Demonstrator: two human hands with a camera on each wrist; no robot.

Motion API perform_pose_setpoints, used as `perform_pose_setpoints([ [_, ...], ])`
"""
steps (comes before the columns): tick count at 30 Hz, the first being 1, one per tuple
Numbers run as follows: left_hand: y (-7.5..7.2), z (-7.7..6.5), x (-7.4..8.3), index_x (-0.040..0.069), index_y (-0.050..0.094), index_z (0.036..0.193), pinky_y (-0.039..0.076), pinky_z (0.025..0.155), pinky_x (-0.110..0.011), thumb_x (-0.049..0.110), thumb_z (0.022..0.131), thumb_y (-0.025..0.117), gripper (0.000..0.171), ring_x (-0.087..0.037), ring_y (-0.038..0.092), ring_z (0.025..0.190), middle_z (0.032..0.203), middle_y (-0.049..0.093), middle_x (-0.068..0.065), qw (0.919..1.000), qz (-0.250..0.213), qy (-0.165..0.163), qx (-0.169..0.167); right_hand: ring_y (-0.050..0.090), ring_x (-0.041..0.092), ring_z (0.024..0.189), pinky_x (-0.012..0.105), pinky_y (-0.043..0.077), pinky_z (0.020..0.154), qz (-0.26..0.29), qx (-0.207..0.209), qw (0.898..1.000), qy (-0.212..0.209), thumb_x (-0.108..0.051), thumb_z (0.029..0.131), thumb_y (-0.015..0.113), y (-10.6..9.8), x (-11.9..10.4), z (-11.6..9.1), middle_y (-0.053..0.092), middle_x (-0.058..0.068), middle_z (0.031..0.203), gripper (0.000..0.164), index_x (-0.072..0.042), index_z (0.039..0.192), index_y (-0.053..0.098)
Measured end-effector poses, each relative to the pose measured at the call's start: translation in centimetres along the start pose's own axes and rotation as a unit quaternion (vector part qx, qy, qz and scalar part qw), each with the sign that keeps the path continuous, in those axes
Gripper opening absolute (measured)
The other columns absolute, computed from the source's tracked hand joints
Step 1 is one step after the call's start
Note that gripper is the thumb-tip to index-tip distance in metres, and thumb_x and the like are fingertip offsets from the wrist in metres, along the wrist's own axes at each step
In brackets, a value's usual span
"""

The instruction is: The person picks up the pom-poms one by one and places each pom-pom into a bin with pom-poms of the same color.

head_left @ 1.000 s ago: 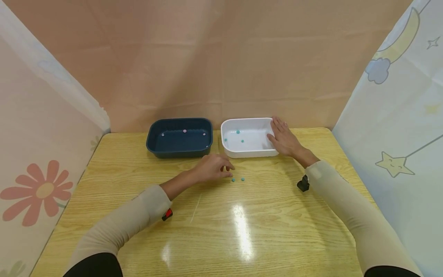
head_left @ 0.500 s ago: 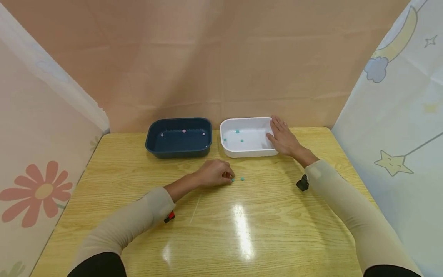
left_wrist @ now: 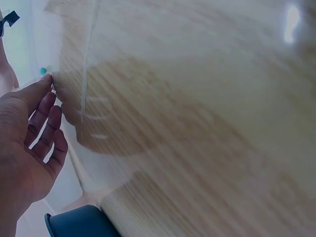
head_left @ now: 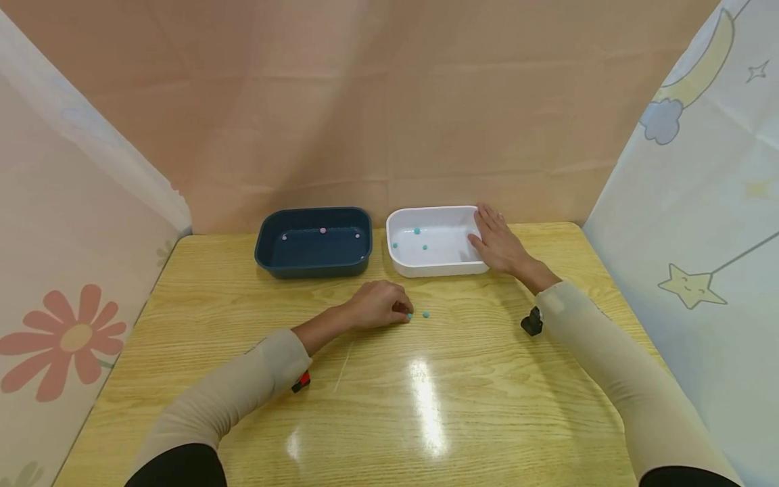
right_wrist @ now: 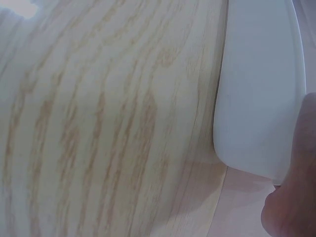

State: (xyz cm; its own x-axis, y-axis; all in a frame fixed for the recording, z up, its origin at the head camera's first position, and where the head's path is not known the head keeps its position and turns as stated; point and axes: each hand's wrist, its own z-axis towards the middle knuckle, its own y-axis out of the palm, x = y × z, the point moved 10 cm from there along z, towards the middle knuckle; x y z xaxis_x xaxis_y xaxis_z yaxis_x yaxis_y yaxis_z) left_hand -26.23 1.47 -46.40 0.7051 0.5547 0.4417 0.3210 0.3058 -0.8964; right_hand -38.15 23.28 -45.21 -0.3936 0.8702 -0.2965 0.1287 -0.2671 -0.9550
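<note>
My left hand (head_left: 379, 306) is low over the table, thumb and forefinger pinching a small teal bead (head_left: 410, 316) at the fingertips. Just right of it lies a second teal bead (head_left: 426, 314) on the wood. In the left wrist view, the thumb and forefinger meet while the other fingers (left_wrist: 58, 148) curl loosely; a teal bead (left_wrist: 43, 71) shows just past the tips. My right hand (head_left: 500, 245) rests against the right end of a white tray (head_left: 438, 269), fingers straight along its rim and thumb over the inside. Several teal beads (head_left: 416, 231) lie in that tray.
Left of the white tray stands a dark blue tray (head_left: 313, 272) holding several pale pink beads (head_left: 323, 230). Both sit at the back of the wooden table (head_left: 487, 392), before a tan backdrop (head_left: 389, 101). Patterned sheets (head_left: 718, 223) hang at either side.
My left hand has moved slightly right and down to the nearer teal bead, and its thumb and forefinger have closed around it. My right hand has stayed on the white tray.
</note>
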Motion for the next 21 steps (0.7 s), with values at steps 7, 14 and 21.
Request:
perform_pose_setpoints([
  [7, 0.05, -0.02, -0.19, 0.021, 0.086, 0.101, 0.051, 0.068, -0.02, 0.026, 0.093, 0.085, 0.01, -0.002, 0.063, 0.08, 0.092, 0.075, 0.01, 0.9999, -0.01, -0.002, 0.006, -0.009, 0.04, 0.163, 0.055, -0.006, 0.131, 0.002, 0.0, 1.0, 0.0, -0.036, 0.116, 0.027, 0.06, 0.03, 0.05, -0.009, 0.026, 0.175, 0.072, 0.012, 0.164, 0.004],
  [14, 0.09, -0.02, -0.21, 0.022, 0.085, 0.1, 0.05, 0.068, -0.02, 0.026, 0.093, 0.085, 0.008, -0.002, 0.062, 0.079, 0.089, 0.073, 0.011, 0.9999, -0.014, -0.002, 0.005, -0.01, 0.04, 0.163, 0.055, -0.005, 0.131, 0.005, 0.002, 1.0, -0.002, -0.035, 0.117, 0.028, 0.09, 0.05, 0.05, -0.009, 0.025, 0.175, 0.071, 0.012, 0.164, 0.004],
  [21, -0.1, 0.09, -0.33, 0.022, 0.085, 0.1, 0.051, 0.069, -0.02, 0.026, 0.093, 0.085, 0.008, -0.001, 0.061, 0.078, 0.088, 0.073, 0.012, 0.9998, -0.016, -0.008, 0.005, -0.01, 0.04, 0.163, 0.055, -0.005, 0.131, 0.007, 0.003, 1.0, -0.001, -0.034, 0.117, 0.028, -0.05, -0.04, 0.0, -0.008, 0.026, 0.175, 0.07, 0.012, 0.164, 0.004],
])
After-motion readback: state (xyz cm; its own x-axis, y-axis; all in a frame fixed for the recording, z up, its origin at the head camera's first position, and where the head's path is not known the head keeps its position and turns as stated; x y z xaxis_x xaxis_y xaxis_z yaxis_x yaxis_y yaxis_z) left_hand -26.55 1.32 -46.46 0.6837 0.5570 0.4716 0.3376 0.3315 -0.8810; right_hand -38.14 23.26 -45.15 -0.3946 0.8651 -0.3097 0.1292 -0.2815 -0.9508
